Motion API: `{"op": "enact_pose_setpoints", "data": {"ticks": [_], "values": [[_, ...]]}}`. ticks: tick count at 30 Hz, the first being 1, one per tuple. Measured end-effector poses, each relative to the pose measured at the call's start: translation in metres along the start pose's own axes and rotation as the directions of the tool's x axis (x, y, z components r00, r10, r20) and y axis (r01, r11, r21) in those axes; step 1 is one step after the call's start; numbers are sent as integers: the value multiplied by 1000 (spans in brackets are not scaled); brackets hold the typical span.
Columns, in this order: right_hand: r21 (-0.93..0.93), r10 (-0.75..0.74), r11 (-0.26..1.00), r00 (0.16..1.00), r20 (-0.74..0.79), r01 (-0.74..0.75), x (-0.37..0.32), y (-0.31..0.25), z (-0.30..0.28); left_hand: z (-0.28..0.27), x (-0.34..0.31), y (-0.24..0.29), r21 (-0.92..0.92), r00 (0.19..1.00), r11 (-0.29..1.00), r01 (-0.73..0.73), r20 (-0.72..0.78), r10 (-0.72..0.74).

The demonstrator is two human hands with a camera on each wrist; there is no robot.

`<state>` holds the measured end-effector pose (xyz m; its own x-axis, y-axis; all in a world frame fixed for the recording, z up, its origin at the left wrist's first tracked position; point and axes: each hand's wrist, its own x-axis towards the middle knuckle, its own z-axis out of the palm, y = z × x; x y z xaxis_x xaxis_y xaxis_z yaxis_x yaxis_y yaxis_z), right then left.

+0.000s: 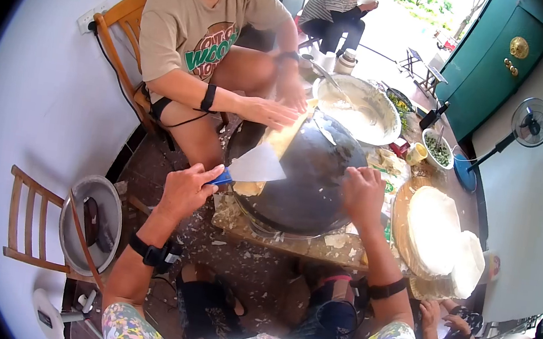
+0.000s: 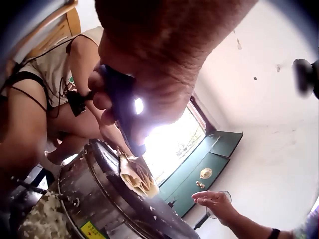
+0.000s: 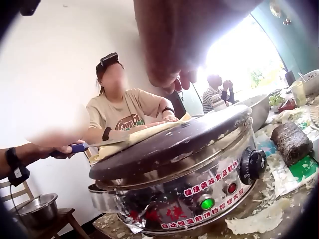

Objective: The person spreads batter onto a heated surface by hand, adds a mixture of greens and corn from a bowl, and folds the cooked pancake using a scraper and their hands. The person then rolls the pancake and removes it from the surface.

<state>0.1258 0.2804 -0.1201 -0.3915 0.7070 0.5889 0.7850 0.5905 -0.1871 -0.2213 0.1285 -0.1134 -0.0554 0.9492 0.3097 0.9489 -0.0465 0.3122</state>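
Observation:
My left hand (image 1: pixel 187 190) grips the blue handle (image 1: pixel 222 177) of a wide scraper, its metal blade (image 1: pixel 260 165) lying over the near part of a folded pancake (image 1: pixel 283 137). The pancake lies along the left side of a round black griddle (image 1: pixel 317 182). Across from me, another person's hands (image 1: pixel 268 111) rest on the far part of the pancake. Over the griddle's right edge is my right hand (image 1: pixel 365 193), fingers loosely bent and holding nothing. In the left wrist view, that right hand (image 2: pixel 217 203) has its fingers extended. A green light (image 3: pixel 207 203) glows on the griddle's base.
Behind the griddle stands a large bowl of batter (image 1: pixel 360 109) with a ladle in it. Stacked pancakes (image 1: pixel 437 230) lie on a round wooden board (image 1: pixel 407 220) at right. Beyond are a bowl of chopped greens (image 1: pixel 436 149) and a fan (image 1: pixel 531 123). A metal basin (image 1: pixel 90 222) is at left.

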Motion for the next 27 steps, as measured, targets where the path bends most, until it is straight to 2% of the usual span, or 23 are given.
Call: {"op": "enact_pose_setpoints", "data": {"ticks": [4, 5, 8, 10, 14, 18, 24, 27], "values": [[-23, -22, 1000, 999, -29, 22, 31, 21, 13, 9, -5, 1, -42, 997, 998, 53, 53, -51], [57, 35, 998, 999, 22, -36, 39, 27, 17, 11, -6, 2, -48, 997, 997, 60, 58, -57], [-25, 6, 1000, 1000, 0, -6, 61, 39, 39, 15, -10, 3, -85, 995, 993, 80, 61, -75], [-42, 32, 999, 993, 114, -28, 78, 41, 49, 11, -8, 8, -137, 995, 986, 96, 47, -90], [-107, 94, 992, 956, 278, -66, 108, 42, 74, -9, -20, 23, -274, 983, 956, 102, -119, -139], [-205, 59, 979, 963, 265, -4, 123, 56, 107, -11, -59, 31, -348, 951, 931, 110, -235, -200], [-245, 149, 967, 924, 353, -62, 136, 48, 113, 2, -117, 31, -443, 895, 852, 279, -202, -398], [-272, 149, 961, 930, 336, -55, 137, 52, 126, 6, -130, 30, -496, 860, 789, 362, -150, -488]]}}
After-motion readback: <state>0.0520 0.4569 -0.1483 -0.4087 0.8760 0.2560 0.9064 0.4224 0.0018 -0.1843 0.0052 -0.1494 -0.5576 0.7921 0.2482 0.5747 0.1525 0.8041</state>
